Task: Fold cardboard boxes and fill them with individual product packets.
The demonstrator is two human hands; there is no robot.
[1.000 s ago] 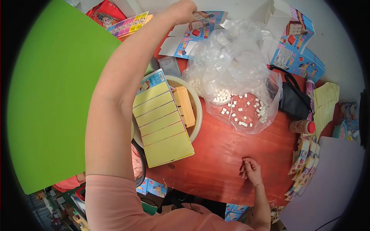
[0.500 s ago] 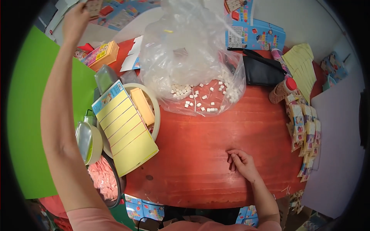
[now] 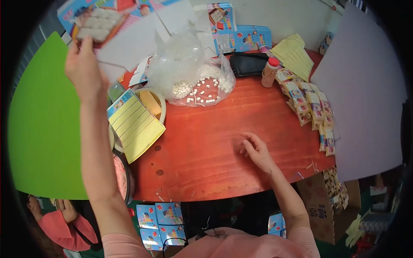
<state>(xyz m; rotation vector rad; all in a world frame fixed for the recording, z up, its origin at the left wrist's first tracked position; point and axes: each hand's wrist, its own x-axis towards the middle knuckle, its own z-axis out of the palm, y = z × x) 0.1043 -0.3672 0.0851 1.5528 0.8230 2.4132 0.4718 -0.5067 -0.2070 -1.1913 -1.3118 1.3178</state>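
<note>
My left hand (image 3: 87,71), raised at the far left, is closed on the edge of a printed cardboard box (image 3: 144,6). Its blue and pink side carries a picture of white blocks on a tray, and large plain white flaps spread to the right. My right hand (image 3: 254,150) hovers over the red table (image 3: 206,146), its fingers loosely bent and apart, with nothing seen in them. Beyond it, a clear plastic bag (image 3: 178,62) lies open with many small white cubes (image 3: 182,89) inside. Near my left forearm, a yellow lined card (image 3: 137,127) rests across a round tub (image 3: 162,101).
At the right lie rows of small packets (image 3: 316,103), a red-capped bottle (image 3: 270,73), yellow sheets (image 3: 294,53) and a black pouch (image 3: 247,64). Green (image 3: 47,124) and pale purple (image 3: 365,90) panels flank the table. Another person's red sleeve (image 3: 56,230) shows lower left; a carton (image 3: 316,204) stands lower right.
My left hand has drawn the printed box from the far upper left toward me. The whole view has shifted, and my right hand's fingers have loosened a little.
</note>
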